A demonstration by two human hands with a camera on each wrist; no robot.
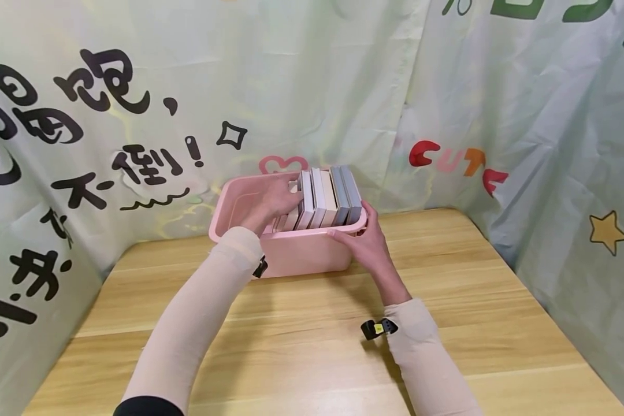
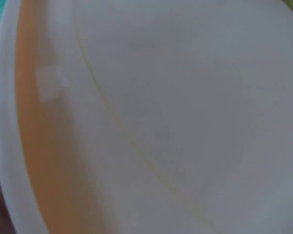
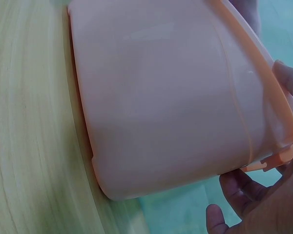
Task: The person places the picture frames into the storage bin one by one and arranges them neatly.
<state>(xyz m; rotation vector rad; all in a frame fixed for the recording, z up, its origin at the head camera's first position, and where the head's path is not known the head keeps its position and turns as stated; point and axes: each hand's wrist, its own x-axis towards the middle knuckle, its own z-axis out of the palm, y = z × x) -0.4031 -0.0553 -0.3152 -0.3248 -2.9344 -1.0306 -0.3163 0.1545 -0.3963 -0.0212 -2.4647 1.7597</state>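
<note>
A pink plastic bin (image 1: 301,254) stands at the back of the table with several thick books (image 1: 319,199), white, cream and grey-blue, standing in a row in its right half. My left hand (image 1: 277,199) reaches over the front rim into the bin, at the left end of that row. Its fingertips are hidden, so a hold cannot be made out. At the bin's right front corner my right hand (image 1: 366,242) grips the rim, the thumb in front and the fingers round the side. In the right wrist view its fingers (image 3: 241,190) curl under the rim by the handle.
The wooden table (image 1: 301,346) stretches in front of the bin. A printed cloth backdrop (image 1: 333,86) hangs close behind the bin and along both sides. The left wrist view holds only a blurred, close bin wall (image 2: 185,122).
</note>
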